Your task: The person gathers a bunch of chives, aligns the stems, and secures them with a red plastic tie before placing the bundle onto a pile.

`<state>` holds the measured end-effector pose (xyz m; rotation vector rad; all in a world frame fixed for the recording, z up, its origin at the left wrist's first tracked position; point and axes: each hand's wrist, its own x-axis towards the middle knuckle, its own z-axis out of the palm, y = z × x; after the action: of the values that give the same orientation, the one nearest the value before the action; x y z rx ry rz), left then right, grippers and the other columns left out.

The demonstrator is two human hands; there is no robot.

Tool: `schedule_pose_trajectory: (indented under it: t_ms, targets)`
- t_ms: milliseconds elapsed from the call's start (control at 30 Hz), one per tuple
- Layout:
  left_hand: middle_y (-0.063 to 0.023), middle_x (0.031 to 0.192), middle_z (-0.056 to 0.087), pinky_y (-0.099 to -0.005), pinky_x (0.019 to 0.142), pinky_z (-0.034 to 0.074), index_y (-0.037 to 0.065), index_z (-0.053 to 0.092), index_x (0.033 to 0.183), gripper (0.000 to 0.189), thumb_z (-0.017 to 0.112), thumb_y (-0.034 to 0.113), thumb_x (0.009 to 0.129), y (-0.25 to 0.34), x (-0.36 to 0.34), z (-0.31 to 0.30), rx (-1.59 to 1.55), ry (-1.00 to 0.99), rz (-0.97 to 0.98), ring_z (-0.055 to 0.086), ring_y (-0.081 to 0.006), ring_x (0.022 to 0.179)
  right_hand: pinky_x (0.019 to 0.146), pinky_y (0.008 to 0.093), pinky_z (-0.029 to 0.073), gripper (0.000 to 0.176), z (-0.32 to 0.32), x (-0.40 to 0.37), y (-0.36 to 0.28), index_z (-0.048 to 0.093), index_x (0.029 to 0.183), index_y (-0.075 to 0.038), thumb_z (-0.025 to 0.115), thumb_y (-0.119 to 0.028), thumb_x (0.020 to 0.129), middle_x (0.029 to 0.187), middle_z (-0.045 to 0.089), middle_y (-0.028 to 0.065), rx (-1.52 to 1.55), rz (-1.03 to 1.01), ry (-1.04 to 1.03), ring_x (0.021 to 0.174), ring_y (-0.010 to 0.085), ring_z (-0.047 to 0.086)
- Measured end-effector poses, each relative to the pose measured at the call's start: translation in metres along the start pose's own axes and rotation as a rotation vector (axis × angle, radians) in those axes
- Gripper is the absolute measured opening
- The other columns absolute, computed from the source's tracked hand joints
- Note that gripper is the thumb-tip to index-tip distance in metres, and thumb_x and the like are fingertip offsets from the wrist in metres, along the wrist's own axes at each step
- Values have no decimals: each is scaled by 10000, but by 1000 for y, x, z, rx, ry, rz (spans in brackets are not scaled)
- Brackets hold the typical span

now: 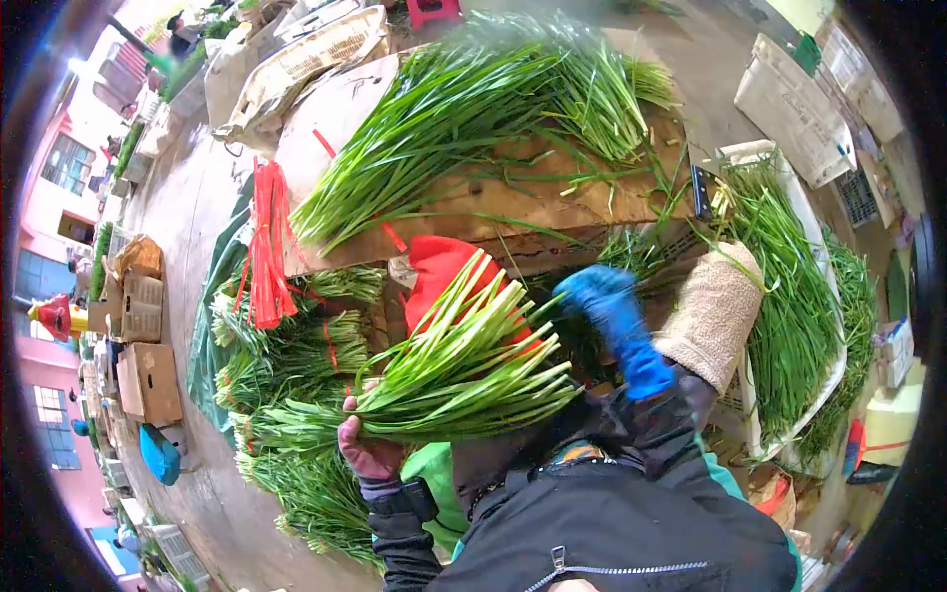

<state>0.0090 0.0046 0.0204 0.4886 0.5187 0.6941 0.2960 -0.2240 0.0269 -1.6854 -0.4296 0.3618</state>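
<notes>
My left hand, in a pinkish glove, is wrapped round a bunch of long green stalks, whose pale cut ends fan out to the right over my lap. My right hand, in a blue glove and blurred by motion, is beside the pale ends; its fingers are too smeared to read. A large pile of loose green stalks lies on the wooden board in front of me. Red ties hang over the board's left edge. Tied bundles are stacked at the left.
A knife lies at the board's right edge. To the right stands a white crate full of green stalks, with more crates behind. Cardboard boxes and a blue bag are on the floor at the left.
</notes>
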Motion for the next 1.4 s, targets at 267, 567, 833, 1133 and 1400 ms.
schedule_pose_trajectory:
  t_ms: [267,567,833,1133,1400]
  targets:
    - [-161,1284,465,-514,982,370,122,572,1124,344,525,171,787,-5,5,-8,-72,14,-52,452,-331,1171,690,280,501,99,-185,11,28,648,892,-25,632,-77,809,818,652,36,-364,-72,360,745,154,623]
    - [-121,1231,533,-536,929,413,138,534,1192,388,518,190,807,-10,3,-26,-148,44,-127,513,-306,1119,832,341,480,345,-29,-29,-9,641,1042,-48,703,-247,766,1018,634,120,-296,-154,-305,911,224,612]
    - [-118,1176,571,-502,879,471,120,541,1183,369,509,166,819,-14,2,-28,-144,73,-98,563,-286,1051,630,271,466,150,15,-29,-3,674,818,-15,626,-156,834,710,635,48,49,71,-286,677,116,575]
    - [-121,1158,481,-363,919,441,22,365,1192,483,603,-24,774,-16,9,-67,400,164,191,507,-202,1031,609,250,474,212,-55,-36,24,641,814,-33,598,-232,875,703,623,18,151,60,-151,644,86,575]
    - [-122,1131,581,-419,894,472,53,521,1126,298,523,167,852,-14,16,-79,-59,125,6,568,-249,1016,837,290,455,459,-7,-78,22,591,1144,-41,733,-204,738,996,639,86,-22,302,-437,930,167,595]
